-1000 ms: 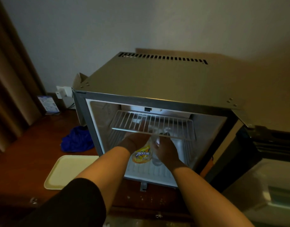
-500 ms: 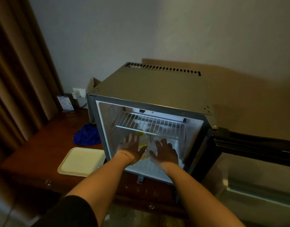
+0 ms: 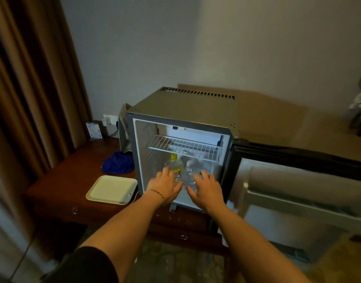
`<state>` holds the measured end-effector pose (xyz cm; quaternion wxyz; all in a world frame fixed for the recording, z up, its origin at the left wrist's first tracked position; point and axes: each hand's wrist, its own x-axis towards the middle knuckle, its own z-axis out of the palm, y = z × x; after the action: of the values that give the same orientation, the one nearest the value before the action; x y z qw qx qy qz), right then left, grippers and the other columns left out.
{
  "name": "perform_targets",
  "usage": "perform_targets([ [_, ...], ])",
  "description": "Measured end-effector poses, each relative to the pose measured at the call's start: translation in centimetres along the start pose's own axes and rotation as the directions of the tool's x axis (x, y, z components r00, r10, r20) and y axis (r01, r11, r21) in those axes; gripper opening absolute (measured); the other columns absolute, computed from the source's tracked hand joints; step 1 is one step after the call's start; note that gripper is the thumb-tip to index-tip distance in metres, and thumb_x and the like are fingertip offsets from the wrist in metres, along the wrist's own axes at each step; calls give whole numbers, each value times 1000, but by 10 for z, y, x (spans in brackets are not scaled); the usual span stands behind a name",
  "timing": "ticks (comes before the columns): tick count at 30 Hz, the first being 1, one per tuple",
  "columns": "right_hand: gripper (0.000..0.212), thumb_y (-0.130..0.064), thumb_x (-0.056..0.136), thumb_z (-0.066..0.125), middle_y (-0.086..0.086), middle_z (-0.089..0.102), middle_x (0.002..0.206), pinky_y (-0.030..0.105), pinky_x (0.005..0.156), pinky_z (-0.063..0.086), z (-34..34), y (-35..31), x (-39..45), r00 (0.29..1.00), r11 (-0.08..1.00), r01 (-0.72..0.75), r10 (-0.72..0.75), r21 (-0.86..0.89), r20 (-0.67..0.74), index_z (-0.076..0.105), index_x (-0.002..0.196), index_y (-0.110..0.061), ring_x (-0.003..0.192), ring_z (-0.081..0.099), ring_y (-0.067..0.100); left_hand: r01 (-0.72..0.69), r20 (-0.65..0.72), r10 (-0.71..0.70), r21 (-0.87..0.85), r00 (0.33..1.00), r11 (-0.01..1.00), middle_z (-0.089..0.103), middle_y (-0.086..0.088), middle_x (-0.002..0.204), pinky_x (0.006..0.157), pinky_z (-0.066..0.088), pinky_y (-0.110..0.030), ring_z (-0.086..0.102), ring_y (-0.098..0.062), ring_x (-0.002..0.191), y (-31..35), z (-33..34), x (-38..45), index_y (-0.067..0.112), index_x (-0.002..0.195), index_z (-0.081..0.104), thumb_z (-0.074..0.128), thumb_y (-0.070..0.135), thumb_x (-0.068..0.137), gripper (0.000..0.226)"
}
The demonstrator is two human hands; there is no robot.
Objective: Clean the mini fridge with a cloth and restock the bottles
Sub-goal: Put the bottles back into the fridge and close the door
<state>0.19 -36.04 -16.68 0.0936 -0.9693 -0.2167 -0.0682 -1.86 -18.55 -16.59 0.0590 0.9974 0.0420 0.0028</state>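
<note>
While both hands hover at the mouth of the mini fridge (image 3: 181,111), neither one holds anything. The left hand (image 3: 164,185) has its fingers spread and relaxed, reaching toward the yellow bottle (image 3: 174,167), which it partly covers from this angle; whether the fingertips touch the bottle cannot be told. The right hand (image 3: 206,189) is likewise spread and loose, just in front of the clear bottle (image 3: 189,174), and contact there is equally unclear. A thin bracelet (image 3: 158,194) circles the left wrist, and a dark sleeve (image 3: 87,266) covers the upper left arm.

The two bottles stand upright side by side on the fridge floor, the yellow one on the left, the clear one on the right, both under the white wire shelf (image 3: 184,147). The fridge door (image 3: 298,203) is swung wide open to the right.

The fridge sits on a dark wooden desk (image 3: 59,186). Just left of it lies a crumpled blue cloth (image 3: 118,163), and nearer the desk's front edge a pale tray (image 3: 112,189). Farther back, by the wall, stands a small card (image 3: 94,130) next to a white wall socket (image 3: 109,120). A brown curtain (image 3: 32,88) hangs along the left side.
</note>
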Motion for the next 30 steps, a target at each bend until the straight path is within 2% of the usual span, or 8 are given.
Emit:
perform_targets([
  [3, 59, -52, 97, 51, 14, 45, 139, 48, 89, 50, -22, -2, -28, 998, 1000, -28, 28, -13, -59, 48, 141, -13, 122, 47, 39, -19, -32, 18, -7, 999, 1000, 35, -11, 140, 91, 49, -47, 44, -32, 122, 6, -13, -27, 14, 138, 40, 30, 61, 99, 62],
  [6, 55, -49, 92, 60, 17, 54, 126, 47, 75, 52, -45, -4, -62, 993, 999, -40, 36, -30, -113, 59, 129, -9, 107, 53, 41, -52, -38, 52, -16, 998, 999, 36, -11, 140, 91, 50, -48, 45, -33, 122, 12, -23, -62, 13, 139, 39, 31, 61, 98, 63],
  [8, 53, -47, 89, 62, 17, 56, 119, 47, 74, 52, -62, -3, -85, 987, 998, -27, 17, -58, -163, 62, 123, -7, 103, 54, 40, -78, -41, 77, -20, 996, 997, 37, -12, 140, 90, 50, -48, 46, -33, 122, 17, -30, -83, 13, 138, 39, 32, 61, 98, 63],
  [12, 49, -50, 92, 55, 14, 50, 131, 47, 89, 48, -106, 7, -121, 967, 988, -104, 74, -113, -244, 58, 124, -12, 120, 45, 36, -129, -55, 128, -5, 990, 992, 37, -12, 140, 87, 48, -46, 44, -33, 123, 32, -46, -117, 11, 135, 41, 33, 61, 98, 63],
  [15, 51, -52, 93, 53, 14, 46, 137, 46, 94, 44, -136, 21, -144, 957, 976, -153, 106, -156, -271, 56, 126, -13, 127, 40, 35, -180, -93, 181, 18, 979, 984, 40, -12, 136, 87, 49, -45, 43, -32, 123, 51, -59, -136, 13, 128, 45, 34, 62, 97, 59],
  [19, 56, -58, 95, 46, 12, 37, 149, 47, 102, 41, -163, 51, -159, 968, 948, -181, 125, -262, -216, 49, 133, -18, 137, 31, 34, -230, -148, 236, 55, 961, 972, 40, -15, 137, 90, 50, -44, 45, -33, 120, 82, -79, -145, 12, 127, 46, 34, 63, 96, 61],
  [23, 68, -60, 97, 43, 15, 23, 160, 50, 114, 30, -188, 91, -162, 957, 940, -260, 219, -222, -193, 38, 147, -15, 148, 18, 36, -257, -208, 273, 100, 939, 961, 43, -14, 133, 89, 51, -43, 47, -31, 118, 110, -93, -145, 13, 125, 46, 31, 66, 95, 62],
  [30, 82, -65, 98, 37, 14, 4, 167, 51, 120, 16, -223, 176, -148, 922, 906, -382, 362, -182, -135, 17, 158, -13, 153, 1, 35, -200, -171, 215, 104, 962, 974, 40, -12, 139, 92, 50, -45, 45, -31, 121, 149, -91, -141, 16, 128, 45, 30, 66, 95, 62],
])
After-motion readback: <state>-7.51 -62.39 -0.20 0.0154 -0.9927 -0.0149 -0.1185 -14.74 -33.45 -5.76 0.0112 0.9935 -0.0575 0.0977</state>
